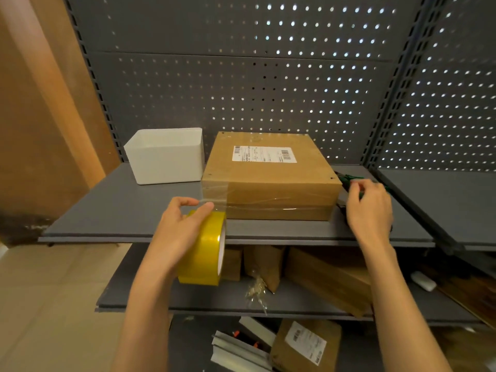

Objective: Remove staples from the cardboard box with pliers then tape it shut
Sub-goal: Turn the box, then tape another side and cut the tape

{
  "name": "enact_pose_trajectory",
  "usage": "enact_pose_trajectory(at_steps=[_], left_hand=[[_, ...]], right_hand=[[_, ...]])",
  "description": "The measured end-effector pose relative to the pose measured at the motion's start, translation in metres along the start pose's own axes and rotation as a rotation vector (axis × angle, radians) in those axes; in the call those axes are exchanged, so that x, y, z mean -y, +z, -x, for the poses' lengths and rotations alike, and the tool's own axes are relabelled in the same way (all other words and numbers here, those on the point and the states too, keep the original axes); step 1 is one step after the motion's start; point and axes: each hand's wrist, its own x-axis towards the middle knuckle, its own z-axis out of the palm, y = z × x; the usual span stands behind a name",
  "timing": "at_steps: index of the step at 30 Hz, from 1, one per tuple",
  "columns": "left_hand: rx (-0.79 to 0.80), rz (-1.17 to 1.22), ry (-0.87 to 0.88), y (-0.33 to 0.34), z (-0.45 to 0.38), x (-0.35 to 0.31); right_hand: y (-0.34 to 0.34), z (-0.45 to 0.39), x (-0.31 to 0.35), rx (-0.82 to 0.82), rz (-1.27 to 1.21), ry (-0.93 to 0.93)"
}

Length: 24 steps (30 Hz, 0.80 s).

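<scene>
The left hand [178, 229] curls over a roll of yellow tape [205, 251], thumb and fingers wrapped round its rim, holding it in front of the shelf edge with its core hole facing right; a clear strip runs from the roll up to the front left corner of the cardboard box [271, 178]. The right hand [369, 208] rests at the box's right end, fingers bent around the green-handled pliers [351, 181], which lie mostly hidden behind it. The grey shelf [128, 208] carries the closed box lying flat, long side toward the person, its shipping label [264, 154] on top near the back; tape already crosses its front face. The box sits between the two hands, beyond the roll. A white bin [165, 157] stands just left of the box, close to it. Behind rises grey pegboard [241, 76]. On the lower shelf lie brown packages [330, 277] and crumpled clear tape [256, 291].
</scene>
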Motion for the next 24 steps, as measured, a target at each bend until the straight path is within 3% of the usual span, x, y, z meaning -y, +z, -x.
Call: enact_pose_trajectory(at_steps=[8,12,17,20,24], left_hand=[[-0.064,-0.149,-0.009,0.004,-0.001,-0.007],[-0.185,-0.284,0.076,0.007,0.004,-0.012],[-0.223,-0.350,0.100,0.010,0.004,-0.017],[-0.243,-0.363,0.102,0.012,0.006,-0.020],[-0.290,-0.375,0.112,0.015,0.005,-0.023]], right_hand=[[-0.005,0.006,-0.027,0.214,0.244,0.138],[-0.008,0.004,-0.030,0.281,0.296,0.121],[-0.007,0.001,-0.035,0.284,0.360,0.070],[-0.011,-0.004,-0.041,0.207,0.260,0.075],[-0.028,-0.013,-0.032,0.098,-0.141,0.095]])
